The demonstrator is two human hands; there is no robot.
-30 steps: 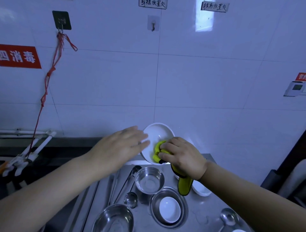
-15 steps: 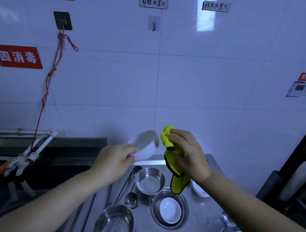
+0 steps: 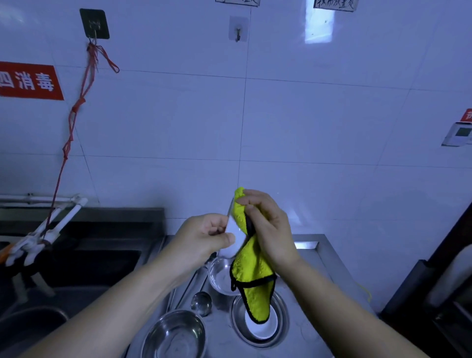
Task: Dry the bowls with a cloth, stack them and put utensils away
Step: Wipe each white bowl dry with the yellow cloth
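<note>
The left hand [image 3: 204, 239] grips the bowl [image 3: 233, 242] edge-on, so the right hand [image 3: 270, 230], at three o'clock, clutching the cloth [image 3: 251, 270], can wipe it.

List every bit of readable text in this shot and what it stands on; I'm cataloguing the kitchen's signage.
"四消毒": white characters on the red sign on the left wall; its left end is cut off.
Paper label at top right: handwritten, cropped, not legible.
Paper label at top centre: almost wholly out of frame, unreadable.
Red sign at the right edge: cut off, unreadable.
Wall device below it: screen too small to read.
</note>
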